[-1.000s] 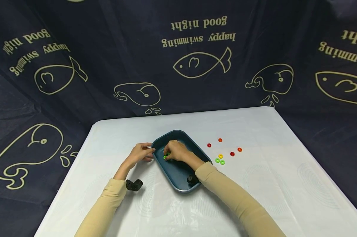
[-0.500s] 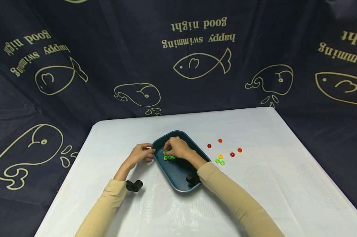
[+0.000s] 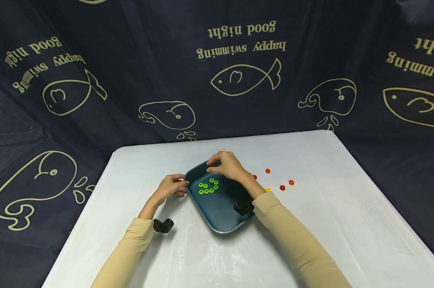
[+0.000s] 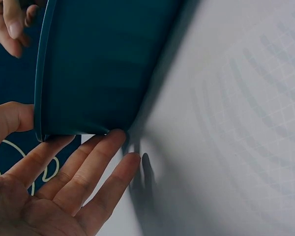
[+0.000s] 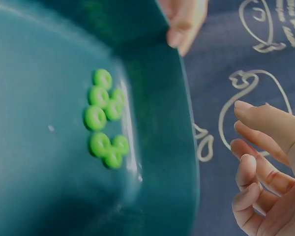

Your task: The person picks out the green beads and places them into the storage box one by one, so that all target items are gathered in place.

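Several bright green ring-shaped pieces (image 3: pixel 206 191) lie grouped on the floor of a dark blue-green rectangular tray (image 3: pixel 220 214), near its far left end. My left hand (image 3: pixel 169 186) holds the tray's left corner. In the left wrist view, its thumb is at the rim of the tray (image 4: pixel 103 64) and its fingers touch the outer wall. Above the tray's far end is my right hand (image 3: pixel 229 165), with nothing in its fingers. The right wrist view has that right hand (image 5: pixel 275 172) loosely bent, apart from the green rings (image 5: pixel 99 118).
To the tray's right, loose rings lie on the white table (image 3: pixel 310 160): orange (image 3: pixel 268 171), dark red (image 3: pixel 282 187) and yellow (image 3: pixel 268 190), partly hidden by the right arm. A dark printed curtain (image 3: pixel 238 116) hangs behind the table.
My right hand has let go of the green rings and risen away toward the tray's far rim, uncovering the group. My left hand has stayed at the tray's corner.
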The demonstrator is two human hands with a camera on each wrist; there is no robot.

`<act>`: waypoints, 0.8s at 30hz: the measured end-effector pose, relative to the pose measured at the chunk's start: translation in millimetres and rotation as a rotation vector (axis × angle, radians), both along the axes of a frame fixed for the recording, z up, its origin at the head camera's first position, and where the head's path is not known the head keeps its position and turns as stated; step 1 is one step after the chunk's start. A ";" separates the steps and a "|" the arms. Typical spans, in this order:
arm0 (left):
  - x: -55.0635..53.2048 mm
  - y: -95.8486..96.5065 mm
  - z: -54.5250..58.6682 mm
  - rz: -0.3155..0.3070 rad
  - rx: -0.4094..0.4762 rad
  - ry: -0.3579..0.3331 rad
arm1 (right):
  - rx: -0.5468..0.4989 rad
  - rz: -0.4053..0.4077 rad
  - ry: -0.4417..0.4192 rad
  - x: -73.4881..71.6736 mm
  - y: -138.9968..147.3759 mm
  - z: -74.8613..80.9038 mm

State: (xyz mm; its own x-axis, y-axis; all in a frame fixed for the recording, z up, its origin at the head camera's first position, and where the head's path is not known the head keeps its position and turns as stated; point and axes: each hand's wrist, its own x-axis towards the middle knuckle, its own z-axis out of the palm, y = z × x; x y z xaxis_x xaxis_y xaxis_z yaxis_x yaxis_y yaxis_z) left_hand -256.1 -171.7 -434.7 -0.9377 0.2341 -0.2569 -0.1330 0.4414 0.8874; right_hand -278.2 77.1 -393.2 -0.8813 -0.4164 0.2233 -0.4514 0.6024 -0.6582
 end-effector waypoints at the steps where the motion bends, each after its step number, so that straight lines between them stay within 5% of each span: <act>1: -0.2 -0.3 -0.4 -0.001 0.002 0.000 | -0.016 -0.005 0.006 -0.4 4.1 1.8; 14: 1.1 -0.4 0.8 0.001 -0.001 0.003 | -0.121 -0.114 0.040 2.6 58.9 11.7; 24: 0.2 0.0 -0.3 -0.008 0.018 -0.006 | -0.146 -0.202 -0.001 12.8 101.2 2.3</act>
